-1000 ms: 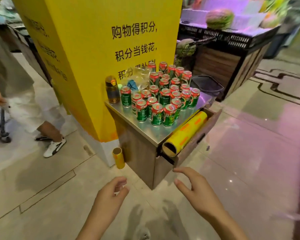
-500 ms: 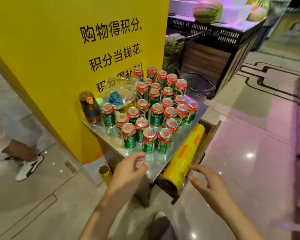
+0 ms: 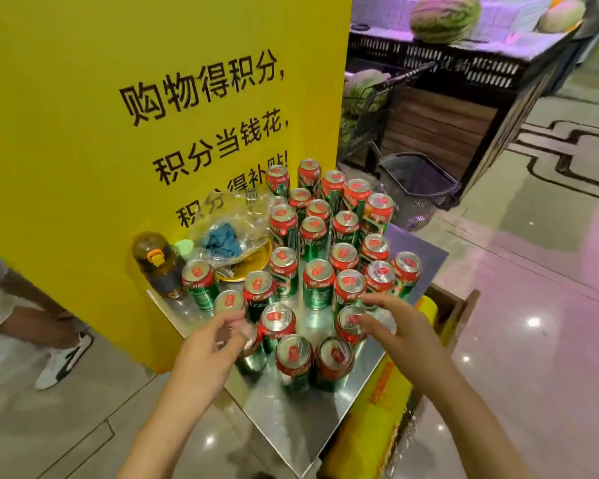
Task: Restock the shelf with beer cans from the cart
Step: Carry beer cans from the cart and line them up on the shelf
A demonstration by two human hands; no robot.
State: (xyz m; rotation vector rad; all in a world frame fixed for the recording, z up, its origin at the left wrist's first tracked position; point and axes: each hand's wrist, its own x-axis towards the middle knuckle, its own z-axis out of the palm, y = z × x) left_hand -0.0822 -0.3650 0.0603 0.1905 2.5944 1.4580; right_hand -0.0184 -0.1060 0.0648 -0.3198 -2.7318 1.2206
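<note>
Several green beer cans [image 3: 318, 284] with red tops stand upright in a cluster on the steel top [image 3: 291, 420] of a small cabinet. My left hand [image 3: 208, 354] hovers at the cluster's front left, its loosely bent fingers over a partly hidden can [image 3: 255, 354]; motion blur hides any contact. My right hand [image 3: 408, 330] reaches in from the right with fingers spread, its tips just over the top of a front can [image 3: 350, 323]. Neither hand holds anything.
A yellow pillar [image 3: 118, 98] with black lettering backs the cabinet. A brown bottle [image 3: 156, 264] and a clear plastic bag [image 3: 229, 233] sit by the cans. A yellow film roll [image 3: 377, 426] lies in the open drawer. A grey basket [image 3: 415, 181], a watermelon stand [image 3: 443, 15] and a person's shoe [image 3: 63, 361] are nearby.
I have stepped closer to the cabinet. Both hands have risen from below its front edge to just over the front cans.
</note>
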